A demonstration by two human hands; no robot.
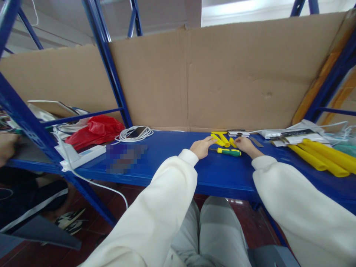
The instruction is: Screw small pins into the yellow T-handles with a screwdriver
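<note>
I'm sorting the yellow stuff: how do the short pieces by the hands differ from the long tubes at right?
The short pieces are much smaller than the long tubes. The short pieces lie at differing angles; the long tubes lie side by side. Both are yellow.

Just behind the bare fingers (211, 139), I see roomy cream-white sleeves (167, 196), plain and softly creased, each gathered into a narrower cuff (188, 157) of the same colour. Well below the fingers, the trousers (222, 226) are pale grey, loose and lightly wrinkled.
</note>
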